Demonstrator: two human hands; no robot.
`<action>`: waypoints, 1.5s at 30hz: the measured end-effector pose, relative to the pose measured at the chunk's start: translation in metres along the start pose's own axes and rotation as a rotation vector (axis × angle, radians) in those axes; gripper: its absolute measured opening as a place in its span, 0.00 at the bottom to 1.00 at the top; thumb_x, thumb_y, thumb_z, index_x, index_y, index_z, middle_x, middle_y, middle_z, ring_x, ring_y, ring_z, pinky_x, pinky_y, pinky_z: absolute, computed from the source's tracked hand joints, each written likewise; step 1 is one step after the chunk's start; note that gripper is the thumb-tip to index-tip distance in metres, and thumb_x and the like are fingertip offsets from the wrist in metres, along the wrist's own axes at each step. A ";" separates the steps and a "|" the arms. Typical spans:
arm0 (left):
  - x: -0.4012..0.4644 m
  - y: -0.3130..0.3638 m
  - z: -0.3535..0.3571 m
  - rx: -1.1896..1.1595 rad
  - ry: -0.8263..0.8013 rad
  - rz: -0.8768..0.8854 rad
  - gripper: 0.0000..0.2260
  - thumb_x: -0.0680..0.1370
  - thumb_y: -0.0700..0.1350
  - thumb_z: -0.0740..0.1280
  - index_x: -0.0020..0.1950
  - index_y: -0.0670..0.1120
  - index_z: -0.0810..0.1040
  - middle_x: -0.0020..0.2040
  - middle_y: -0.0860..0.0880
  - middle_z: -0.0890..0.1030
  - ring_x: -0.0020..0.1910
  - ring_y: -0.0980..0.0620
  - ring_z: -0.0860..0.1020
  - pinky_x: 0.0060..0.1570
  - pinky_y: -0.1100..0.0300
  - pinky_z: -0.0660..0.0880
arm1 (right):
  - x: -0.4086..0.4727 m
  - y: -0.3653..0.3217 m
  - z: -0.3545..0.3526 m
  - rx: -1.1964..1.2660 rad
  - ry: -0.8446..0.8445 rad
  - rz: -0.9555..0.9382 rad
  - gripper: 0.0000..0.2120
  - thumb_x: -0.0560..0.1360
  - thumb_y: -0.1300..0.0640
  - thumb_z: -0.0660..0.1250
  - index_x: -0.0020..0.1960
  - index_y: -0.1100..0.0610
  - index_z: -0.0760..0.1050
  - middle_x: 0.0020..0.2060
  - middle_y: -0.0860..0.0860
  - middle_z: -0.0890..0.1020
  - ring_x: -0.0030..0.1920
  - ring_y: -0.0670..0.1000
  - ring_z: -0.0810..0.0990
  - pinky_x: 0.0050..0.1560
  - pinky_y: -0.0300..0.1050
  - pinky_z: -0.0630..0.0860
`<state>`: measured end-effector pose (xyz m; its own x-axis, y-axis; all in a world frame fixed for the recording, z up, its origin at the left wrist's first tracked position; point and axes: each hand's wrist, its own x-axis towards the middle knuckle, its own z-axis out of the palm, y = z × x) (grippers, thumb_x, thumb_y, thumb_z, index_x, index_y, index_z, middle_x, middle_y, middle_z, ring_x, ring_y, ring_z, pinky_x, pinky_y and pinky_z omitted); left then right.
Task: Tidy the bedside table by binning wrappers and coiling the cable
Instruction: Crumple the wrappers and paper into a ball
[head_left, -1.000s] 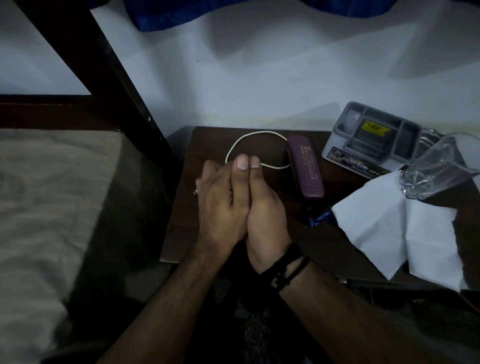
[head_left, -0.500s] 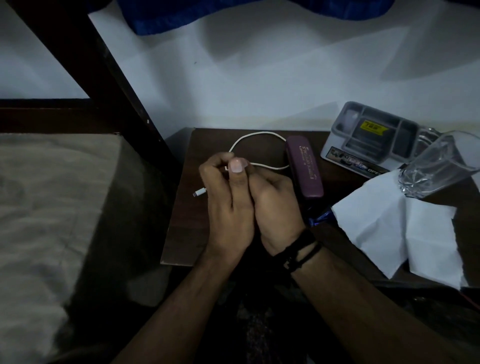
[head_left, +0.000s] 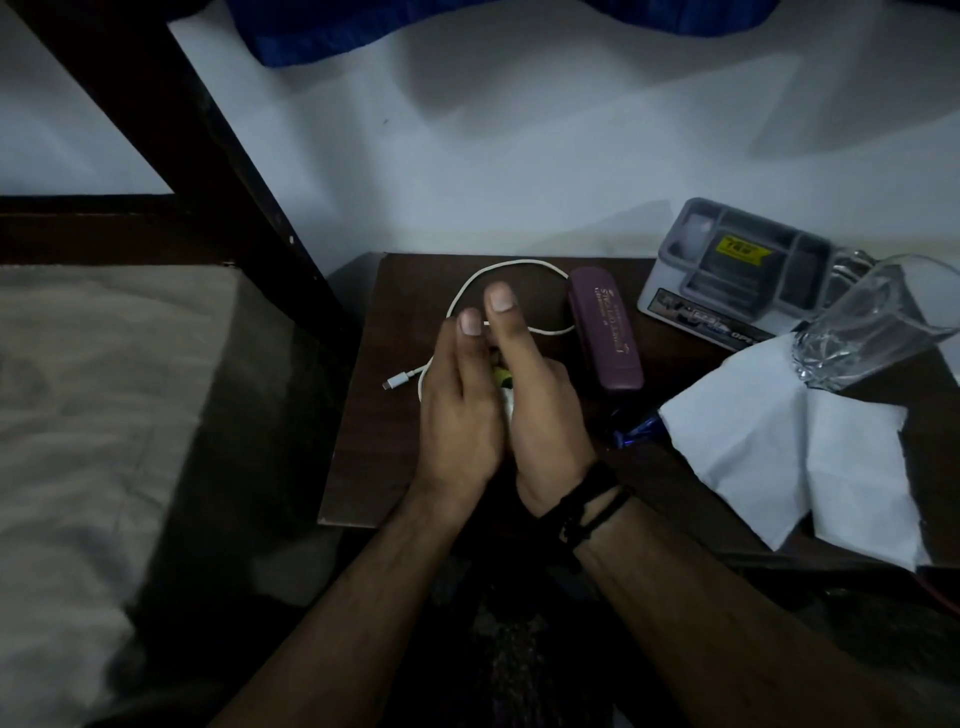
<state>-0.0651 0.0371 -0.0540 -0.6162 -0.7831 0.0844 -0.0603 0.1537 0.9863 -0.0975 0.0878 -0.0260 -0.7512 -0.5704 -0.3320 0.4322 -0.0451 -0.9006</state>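
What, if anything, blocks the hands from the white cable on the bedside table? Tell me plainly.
Nothing visible does. Both the left hand and the right hand are already at the cable, whose loop lies on the table just beyond the thumbs. The purple case lies beside the loop, not across it.

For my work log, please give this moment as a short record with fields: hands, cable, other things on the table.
left hand: holds the white cable, thumb up
right hand: pressed against the left, thumb up, grip hidden
white cable: one loop on the bedside table, plug end free at left
other things: purple case, drinking glass, white paper, grey organiser tray
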 end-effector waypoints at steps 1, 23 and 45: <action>0.000 0.001 0.000 0.008 0.002 0.011 0.12 0.83 0.53 0.53 0.47 0.55 0.74 0.38 0.54 0.79 0.38 0.60 0.77 0.41 0.65 0.73 | 0.000 0.000 0.000 -0.026 -0.010 -0.006 0.29 0.74 0.33 0.66 0.42 0.60 0.86 0.40 0.57 0.88 0.46 0.54 0.88 0.59 0.56 0.81; -0.083 0.044 0.017 0.473 -0.263 0.258 0.16 0.83 0.55 0.53 0.49 0.47 0.75 0.44 0.46 0.82 0.46 0.40 0.80 0.41 0.48 0.73 | -0.077 -0.014 -0.084 -0.903 0.419 -0.464 0.24 0.82 0.46 0.59 0.36 0.59 0.81 0.36 0.61 0.85 0.42 0.64 0.81 0.41 0.50 0.71; -0.197 0.122 0.166 0.677 -0.619 0.430 0.18 0.85 0.58 0.50 0.48 0.47 0.71 0.50 0.45 0.81 0.50 0.39 0.79 0.48 0.48 0.74 | -0.176 -0.051 -0.271 -0.995 0.726 -0.558 0.23 0.82 0.47 0.57 0.38 0.58 0.82 0.33 0.59 0.84 0.37 0.63 0.82 0.36 0.47 0.71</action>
<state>-0.0811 0.3104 0.0256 -0.9776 -0.1604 0.1361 -0.0512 0.8090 0.5856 -0.1223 0.4130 0.0028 -0.9322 -0.0989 0.3482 -0.3237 0.6585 -0.6794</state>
